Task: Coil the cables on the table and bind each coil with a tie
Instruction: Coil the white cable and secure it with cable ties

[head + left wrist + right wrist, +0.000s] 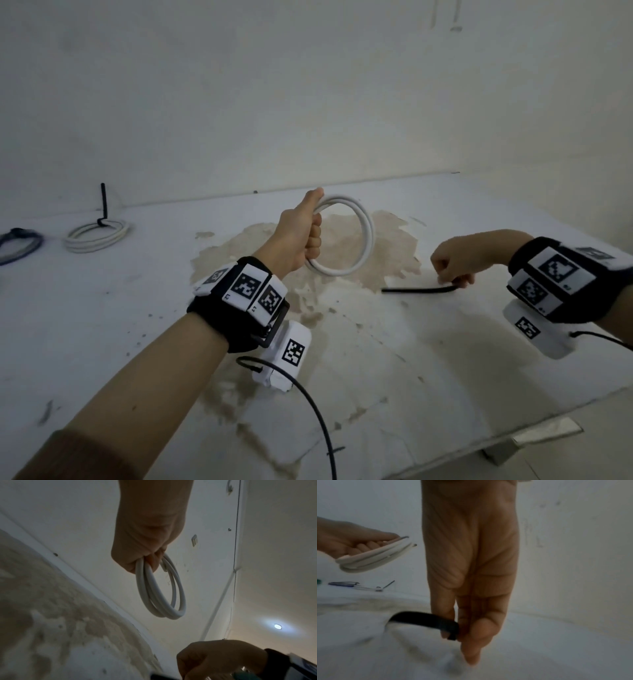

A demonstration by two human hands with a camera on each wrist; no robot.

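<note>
My left hand (pixel 308 233) grips a white cable coil (pixel 364 236) and holds it upright above the middle of the table; in the left wrist view the white cable coil (pixel 171 601) hangs from the left hand's (pixel 147 547) closed fingers. At the right, my right hand (pixel 452 265) pinches one end of a black tie (pixel 418 290), whose other end lies on the table. In the right wrist view the black tie (pixel 423 619) curves left from the right hand's (pixel 465 626) fingertips. The white cable coil (pixel 371 558) shows at the left there.
At the far left a white coil (pixel 97 236) bound with a black tie (pixel 103 205) lies on the table (pixel 102 325). A blue cable coil (pixel 20 243) lies at the left edge. A wall runs behind the table. The table's front right edge (pixel 513 438) is near.
</note>
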